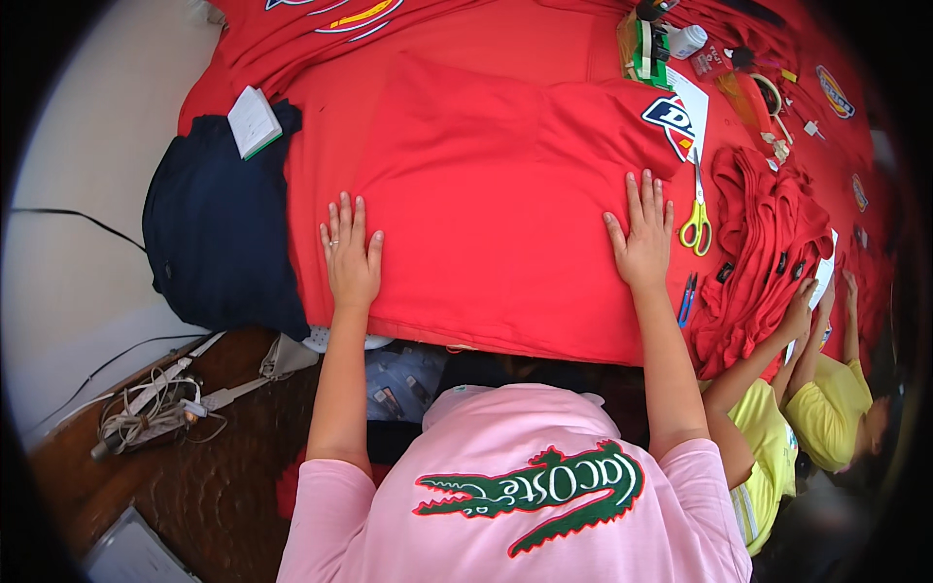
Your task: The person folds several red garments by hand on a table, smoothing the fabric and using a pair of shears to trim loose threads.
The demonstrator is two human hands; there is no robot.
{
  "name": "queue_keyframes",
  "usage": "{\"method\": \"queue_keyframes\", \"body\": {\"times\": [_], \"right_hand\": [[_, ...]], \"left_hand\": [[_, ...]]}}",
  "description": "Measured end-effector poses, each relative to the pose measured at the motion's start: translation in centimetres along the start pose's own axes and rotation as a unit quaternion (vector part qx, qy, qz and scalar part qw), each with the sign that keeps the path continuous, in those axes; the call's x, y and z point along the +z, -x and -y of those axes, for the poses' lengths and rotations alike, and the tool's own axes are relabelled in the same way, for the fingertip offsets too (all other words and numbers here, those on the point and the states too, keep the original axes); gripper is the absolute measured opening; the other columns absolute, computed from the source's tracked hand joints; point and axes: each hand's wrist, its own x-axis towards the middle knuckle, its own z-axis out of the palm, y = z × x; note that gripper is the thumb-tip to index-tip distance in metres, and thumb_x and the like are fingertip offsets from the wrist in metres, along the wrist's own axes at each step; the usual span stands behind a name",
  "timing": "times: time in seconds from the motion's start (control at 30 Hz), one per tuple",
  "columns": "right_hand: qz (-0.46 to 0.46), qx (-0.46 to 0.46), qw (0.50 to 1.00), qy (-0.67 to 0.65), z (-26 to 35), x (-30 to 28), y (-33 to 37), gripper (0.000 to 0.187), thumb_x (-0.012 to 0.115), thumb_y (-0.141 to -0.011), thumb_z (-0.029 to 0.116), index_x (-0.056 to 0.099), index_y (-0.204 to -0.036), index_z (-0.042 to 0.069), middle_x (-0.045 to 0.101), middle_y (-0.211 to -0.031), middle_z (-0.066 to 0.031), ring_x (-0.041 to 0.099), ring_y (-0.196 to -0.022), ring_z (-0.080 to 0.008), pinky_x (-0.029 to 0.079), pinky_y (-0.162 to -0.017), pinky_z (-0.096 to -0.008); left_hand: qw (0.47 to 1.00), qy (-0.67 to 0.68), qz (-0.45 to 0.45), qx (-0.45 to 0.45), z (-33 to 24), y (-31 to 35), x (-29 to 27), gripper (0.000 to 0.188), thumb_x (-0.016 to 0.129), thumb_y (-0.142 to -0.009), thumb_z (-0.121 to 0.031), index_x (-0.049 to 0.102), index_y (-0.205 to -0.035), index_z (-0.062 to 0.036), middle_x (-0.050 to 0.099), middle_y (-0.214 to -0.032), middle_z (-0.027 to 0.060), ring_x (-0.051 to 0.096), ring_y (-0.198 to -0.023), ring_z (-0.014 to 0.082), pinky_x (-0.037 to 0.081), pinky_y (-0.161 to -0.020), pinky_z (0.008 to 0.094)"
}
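Observation:
A red garment [486, 223] with a dark-and-white printed patch near its right side lies spread flat before me on the red-covered table. My left hand [352, 257] rests flat on its left part, fingers stretched forward, a ring on one of them. On its right part my right hand [641, 233] presses down, palm flat and fingers out, just below the printed patch [671, 124]. Neither hand grips anything. Yellow-handled scissors [696, 229] lie to the right of my right hand, with blue thread snips [687, 299] nearer to me.
A dark navy folded garment [219, 228] with a small notepad [255, 123] sits at left. Crumpled red garments [768, 243] lie at right, beside co-workers in yellow shirts [768, 447]. A green box [643, 49], white bottle [687, 42] and tape roll [768, 95] stand far right. Cables [151, 418] trail lower left.

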Motion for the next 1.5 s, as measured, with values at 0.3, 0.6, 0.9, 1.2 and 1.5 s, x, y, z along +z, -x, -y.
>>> {"method": "queue_keyframes", "body": {"times": [0.3, 0.6, 0.9, 1.2, 1.5], "right_hand": [[0.013, 0.016, 1.000, 0.002, 0.0, -0.1, -0.2, 0.071, 0.059, -0.104, 0.047, 0.037, -0.166, 0.019, 0.030, -0.174, -0.0115, 0.027, -0.160, -0.0327, 0.017, -0.129, -0.0561], [-0.018, -0.062, 0.993, -0.103, 3.2, -3.2, 5.8, 0.051, 0.066, -0.094, 0.011, 0.060, -0.146, 0.011, 0.054, -0.155, -0.0147, 0.051, -0.144, -0.0327, 0.033, -0.123, -0.0529], [0.150, -0.141, 0.913, -0.353, 7.1, -7.4, 16.7, 0.019, 0.073, -0.084, 0.001, 0.076, -0.102, 0.005, 0.075, -0.090, -0.0102, 0.072, -0.082, -0.0289, 0.058, -0.076, -0.0394], [0.296, -0.238, 0.871, -0.313, 12.5, -7.1, 14.5, 0.070, 0.077, -0.084, 0.022, 0.053, -0.147, 0.003, 0.060, -0.141, -0.0227, 0.072, -0.103, -0.0374, 0.059, -0.089, -0.0483], [0.190, -0.105, 0.976, -0.008, 8.5, -11.9, 8.6, 0.036, 0.078, -0.084, 0.043, 0.076, -0.096, 0.009, 0.076, -0.087, -0.0147, 0.077, -0.084, -0.0342, 0.060, -0.073, -0.0484]], "left_hand": [[0.999, 0.017, -0.027, 0.006, 0.0, 0.2, 0.4, 0.063, 0.057, -0.106, -0.034, 0.042, -0.163, -0.0137, 0.029, -0.174, 0.0131, 0.022, -0.162, 0.0375, 0.013, -0.131, 0.0559], [0.962, 0.178, 0.089, 0.185, -9.7, 9.2, -2.7, 0.040, 0.079, -0.089, -0.028, 0.069, -0.123, -0.0095, 0.055, -0.150, 0.0146, 0.047, -0.145, 0.0392, 0.033, -0.123, 0.0580], [0.951, 0.218, 0.097, 0.198, -14.3, 12.2, -1.2, 0.041, 0.078, -0.084, -0.011, 0.067, -0.124, -0.0078, 0.060, -0.139, 0.0115, 0.060, -0.127, 0.0354, 0.049, -0.108, 0.0477], [0.949, 0.186, 0.076, 0.243, -16.4, 8.1, -2.1, 0.027, 0.072, -0.083, -0.005, 0.068, -0.110, -0.0061, 0.066, -0.105, 0.0117, 0.067, -0.090, 0.0320, 0.056, -0.082, 0.0436], [0.841, 0.422, -0.304, 0.149, -18.4, -4.7, -32.8, 0.019, 0.061, -0.093, 0.012, 0.059, -0.103, -0.0040, 0.072, -0.112, 0.0066, 0.066, -0.084, 0.0084, 0.056, -0.070, 0.0236]]}}
